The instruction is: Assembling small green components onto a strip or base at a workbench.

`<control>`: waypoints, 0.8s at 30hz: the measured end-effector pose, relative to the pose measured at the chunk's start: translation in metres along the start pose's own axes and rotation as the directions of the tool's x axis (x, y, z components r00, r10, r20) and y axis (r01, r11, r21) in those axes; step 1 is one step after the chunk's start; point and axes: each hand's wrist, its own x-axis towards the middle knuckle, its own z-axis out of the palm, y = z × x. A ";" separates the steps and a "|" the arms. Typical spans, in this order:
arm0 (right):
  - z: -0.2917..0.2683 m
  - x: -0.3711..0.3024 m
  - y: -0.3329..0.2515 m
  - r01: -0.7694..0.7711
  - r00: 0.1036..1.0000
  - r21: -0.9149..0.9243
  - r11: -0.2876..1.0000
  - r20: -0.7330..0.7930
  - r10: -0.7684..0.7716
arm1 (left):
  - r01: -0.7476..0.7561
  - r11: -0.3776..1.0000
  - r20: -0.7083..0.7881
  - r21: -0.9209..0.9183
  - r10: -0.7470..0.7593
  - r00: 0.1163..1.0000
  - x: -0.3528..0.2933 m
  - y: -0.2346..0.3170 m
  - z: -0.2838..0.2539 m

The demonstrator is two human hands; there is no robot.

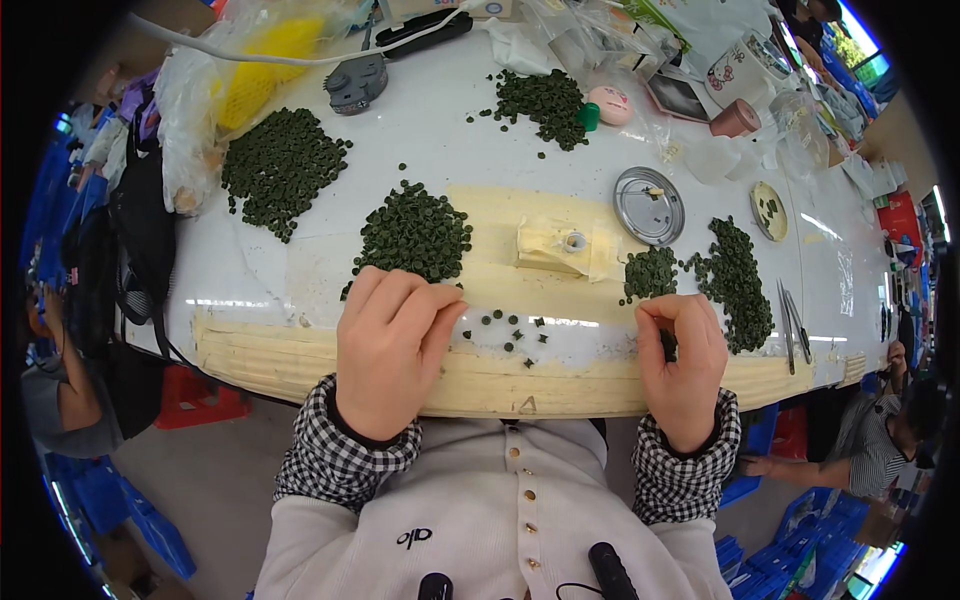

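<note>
My left hand (392, 350) is closed in a pinch beside a pile of small dark green round parts (415, 235). My right hand (685, 362) is also pinched, its fingertips just in front of a smaller green pile (650, 272). Whatever either pinch holds is too small or hidden to tell. Several loose green parts (508, 347) lie scattered on the table between my hands. Beyond them stands a small block wrapped in cream tape (560, 247), with a round metal piece (573, 241) on top.
More green piles lie far left (283, 170), far back (542, 105) and right (735, 285). A round metal tin lid (649, 206), a small cream dish (769, 211) and tweezers (795, 325) sit to the right. Plastic bags (190, 120) and a mug (745, 70) crowd the back. Other people sit either side.
</note>
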 end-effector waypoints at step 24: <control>0.023 0.005 -0.025 -0.342 0.938 0.853 0.395 0.336 0.088 | 0.410 0.328 0.356 -0.851 -0.215 0.910 0.005 0.023 0.007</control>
